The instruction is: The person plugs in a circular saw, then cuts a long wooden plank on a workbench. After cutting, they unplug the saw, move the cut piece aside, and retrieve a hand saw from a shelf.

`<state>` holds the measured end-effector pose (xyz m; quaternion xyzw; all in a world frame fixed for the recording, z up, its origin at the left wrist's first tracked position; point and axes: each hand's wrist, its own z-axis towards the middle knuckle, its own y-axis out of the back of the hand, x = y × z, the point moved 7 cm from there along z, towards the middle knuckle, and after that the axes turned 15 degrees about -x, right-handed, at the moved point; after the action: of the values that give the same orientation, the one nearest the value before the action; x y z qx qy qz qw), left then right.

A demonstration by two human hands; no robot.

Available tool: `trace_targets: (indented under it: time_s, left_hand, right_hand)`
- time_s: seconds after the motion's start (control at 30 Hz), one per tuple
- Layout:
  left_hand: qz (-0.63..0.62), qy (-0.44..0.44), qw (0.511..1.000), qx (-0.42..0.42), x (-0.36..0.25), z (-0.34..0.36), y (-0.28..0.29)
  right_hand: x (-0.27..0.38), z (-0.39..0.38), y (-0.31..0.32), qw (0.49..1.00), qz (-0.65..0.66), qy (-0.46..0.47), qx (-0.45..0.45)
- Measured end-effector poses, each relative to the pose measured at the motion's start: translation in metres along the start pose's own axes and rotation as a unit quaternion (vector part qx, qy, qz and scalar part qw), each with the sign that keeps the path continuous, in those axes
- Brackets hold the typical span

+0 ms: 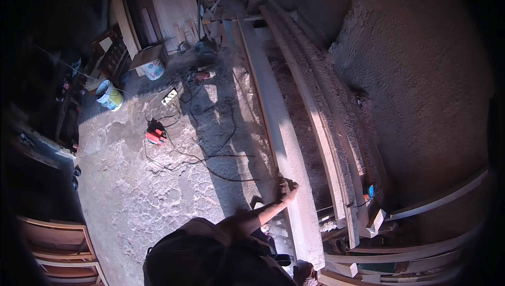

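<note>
A long, pale wooden plank (284, 139) runs from the far stack of wood down to the lower edge. My left hand (288, 190) is closed round its left edge, partway along the near half. At the plank's near end is my right hand (305, 273), low in the picture and in shade. Its fingers are too dark to make out, and I cannot tell whether it grips the wood. My left forearm (265, 213) reaches across from the lower left.
Rough-edged boards (321, 112) lie right of the plank, beside a rough wall (421, 75). On the floor at left are a red power tool (155, 136), a power strip (170, 97), trailing cables (210, 157) and a bucket (109, 96). Wooden frames (60, 238) stand lower left.
</note>
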<state>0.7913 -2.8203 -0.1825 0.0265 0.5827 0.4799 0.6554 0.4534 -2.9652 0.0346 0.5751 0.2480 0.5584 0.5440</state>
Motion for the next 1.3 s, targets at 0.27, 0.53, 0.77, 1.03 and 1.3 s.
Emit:
trace_targets:
  time_s: [0.27, 0.53, 0.77, 1.03, 1.3]
  left_hand:
    - [-0.167, 0.051, 0.984, 0.047, -0.076, 0.111, 0.075]
    - [-0.153, -0.017, 0.988, 0.007, -0.092, 0.134, 0.092]
    - [-0.169, 0.083, 0.948, 0.255, 0.041, 0.067, 0.108]
    - [0.211, 0.287, 0.855, 0.378, 0.332, -0.095, 0.389]
    - [-0.009, 0.641, 0.716, 0.277, 0.398, -0.214, 0.521]
  right_hand:
    - [0.025, 0.040, -0.010, 0.999, -0.039, -0.017, 0.003]
    - [0.030, 0.047, -0.015, 0.996, -0.047, -0.038, 0.061]
    - [0.049, 0.042, -0.008, 0.987, -0.082, 0.130, 0.052]
    - [0.150, 0.083, -0.008, 0.958, 0.014, 0.287, 0.024]
    - [0.303, 0.072, -0.139, 0.879, 0.268, 0.365, 0.149]
